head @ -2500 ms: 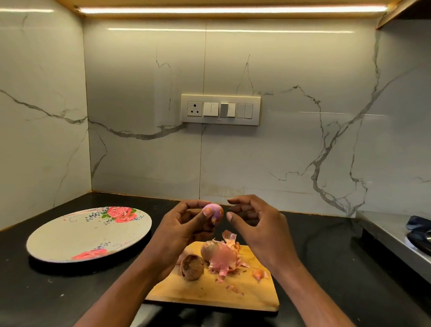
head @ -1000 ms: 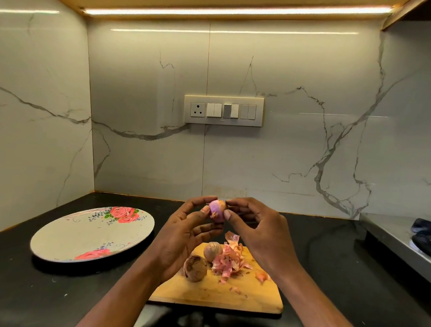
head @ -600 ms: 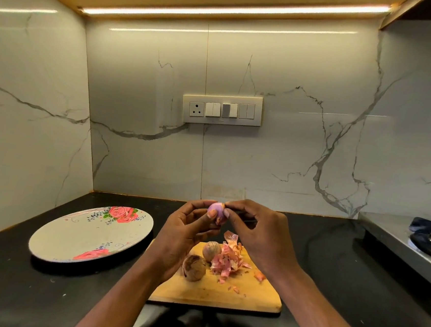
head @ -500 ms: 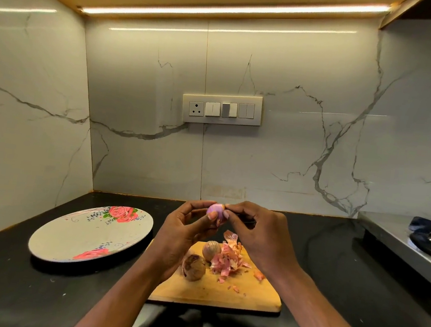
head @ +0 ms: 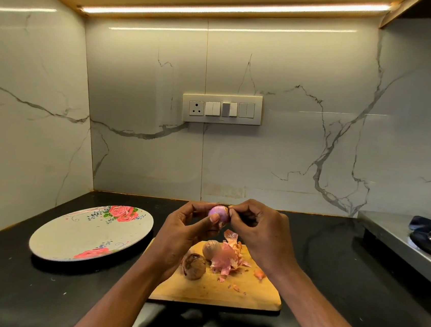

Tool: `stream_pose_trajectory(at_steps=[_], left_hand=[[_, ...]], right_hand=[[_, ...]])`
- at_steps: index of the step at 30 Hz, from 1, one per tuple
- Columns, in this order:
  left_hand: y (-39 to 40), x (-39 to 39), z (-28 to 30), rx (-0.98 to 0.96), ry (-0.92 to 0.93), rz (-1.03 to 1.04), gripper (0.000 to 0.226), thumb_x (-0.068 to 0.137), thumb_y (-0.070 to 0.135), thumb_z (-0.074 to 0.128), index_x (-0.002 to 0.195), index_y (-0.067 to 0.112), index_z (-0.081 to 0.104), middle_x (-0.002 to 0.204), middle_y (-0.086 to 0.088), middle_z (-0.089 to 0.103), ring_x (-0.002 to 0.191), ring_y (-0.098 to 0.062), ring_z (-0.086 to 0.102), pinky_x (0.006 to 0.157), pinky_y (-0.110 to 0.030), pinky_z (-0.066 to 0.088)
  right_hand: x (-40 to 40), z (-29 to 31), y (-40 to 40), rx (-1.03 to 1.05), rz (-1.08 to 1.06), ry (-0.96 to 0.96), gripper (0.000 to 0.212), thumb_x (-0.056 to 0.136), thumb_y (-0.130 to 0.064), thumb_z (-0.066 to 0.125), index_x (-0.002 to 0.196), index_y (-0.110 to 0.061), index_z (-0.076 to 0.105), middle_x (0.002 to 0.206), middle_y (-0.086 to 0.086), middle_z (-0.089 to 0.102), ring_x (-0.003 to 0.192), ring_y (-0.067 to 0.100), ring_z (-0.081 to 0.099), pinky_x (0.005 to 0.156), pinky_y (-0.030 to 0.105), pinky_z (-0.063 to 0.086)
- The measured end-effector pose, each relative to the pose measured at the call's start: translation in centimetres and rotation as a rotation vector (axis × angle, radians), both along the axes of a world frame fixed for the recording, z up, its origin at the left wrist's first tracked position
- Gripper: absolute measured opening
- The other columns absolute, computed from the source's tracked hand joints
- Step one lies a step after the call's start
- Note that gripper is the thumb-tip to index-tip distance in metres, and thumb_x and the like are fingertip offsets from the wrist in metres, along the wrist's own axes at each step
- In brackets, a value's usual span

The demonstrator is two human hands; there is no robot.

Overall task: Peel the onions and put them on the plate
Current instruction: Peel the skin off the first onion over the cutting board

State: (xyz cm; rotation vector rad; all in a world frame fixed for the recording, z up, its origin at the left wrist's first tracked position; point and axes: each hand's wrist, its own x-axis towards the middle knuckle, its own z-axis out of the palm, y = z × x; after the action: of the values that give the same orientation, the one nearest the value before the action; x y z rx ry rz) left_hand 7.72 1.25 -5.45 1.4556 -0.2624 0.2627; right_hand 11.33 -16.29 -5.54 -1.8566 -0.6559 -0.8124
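My left hand (head: 184, 236) holds a small pink, mostly peeled onion (head: 218, 213) up above the wooden cutting board (head: 235, 290), thumb across its front. My right hand (head: 260, 233) pinches at the onion's top right edge with thumb and forefinger. On the board lie a brown unpeeled onion (head: 193, 266), a paler onion (head: 210, 248) behind it, and a heap of pink onion skins (head: 228, 259). The white plate with red roses (head: 90, 232) sits on the counter to the left of the board, with nothing on it.
Everything stands on a black countertop (head: 330, 276) in a corner of marble walls. A steel stove (head: 413, 245) with a burner occupies the far right. A switch panel (head: 222, 108) is on the back wall. Small skin scraps (head: 260, 274) dot the board.
My right hand has come in from slightly apart to pinch the top of the onion. The left hand keeps holding the onion in the same place.
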Motion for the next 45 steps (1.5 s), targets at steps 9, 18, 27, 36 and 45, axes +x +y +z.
stream_pose_trajectory(at_steps=[9,18,27,36,45], left_hand=[[0.04,0.01,0.11,-0.024,-0.002,0.011,0.042,0.075,0.026,0.075,0.116,0.015,0.070,0.115,-0.006,0.072,0.105,-0.021,0.071,0.084,-0.029,0.058],[0.17,0.02,0.05,0.015,-0.001,0.016,0.040,0.075,0.028,0.076,0.113,0.018,0.071,0.113,-0.002,0.072,0.104,-0.020,0.071,0.087,-0.032,0.058],[0.01,-0.02,0.01,0.017,-0.001,0.002,0.041,0.076,0.028,0.074,0.116,0.017,0.071,0.114,-0.005,0.072,0.105,-0.022,0.070,0.085,-0.031,0.058],[0.18,-0.02,0.03,0.031,-0.007,0.022,0.045,0.073,0.032,0.076,0.115,0.018,0.071,0.115,-0.005,0.071,0.104,-0.021,0.071,0.087,-0.033,0.059],[0.20,-0.02,-0.09,0.066,-0.005,-0.013,0.040,0.076,0.029,0.075,0.114,0.018,0.072,0.113,-0.003,0.072,0.105,-0.021,0.070,0.085,-0.031,0.058]], right_hand=[[-0.36,0.39,-0.20,-0.070,0.051,-0.007,0.023,0.087,-0.036,0.075,0.106,-0.023,0.077,0.093,-0.014,0.075,0.087,-0.005,0.068,0.073,0.008,0.053],[-0.24,0.24,-0.30,-0.064,0.032,-0.033,0.012,0.089,-0.027,0.074,0.097,-0.019,0.079,0.083,-0.010,0.074,0.079,-0.001,0.068,0.066,0.009,0.052],[0.19,0.19,-0.56,-0.031,0.035,0.016,0.012,0.091,-0.028,0.072,0.100,-0.022,0.076,0.086,-0.013,0.073,0.082,0.000,0.069,0.069,0.014,0.056],[-0.21,0.28,-0.45,-0.071,0.043,-0.005,0.018,0.088,-0.031,0.074,0.102,-0.021,0.079,0.087,-0.011,0.075,0.082,-0.002,0.069,0.068,0.008,0.051],[0.24,-0.06,-0.42,-0.037,0.009,0.020,0.011,0.088,-0.023,0.076,0.097,-0.017,0.077,0.083,-0.009,0.074,0.079,0.000,0.068,0.065,0.009,0.052]])
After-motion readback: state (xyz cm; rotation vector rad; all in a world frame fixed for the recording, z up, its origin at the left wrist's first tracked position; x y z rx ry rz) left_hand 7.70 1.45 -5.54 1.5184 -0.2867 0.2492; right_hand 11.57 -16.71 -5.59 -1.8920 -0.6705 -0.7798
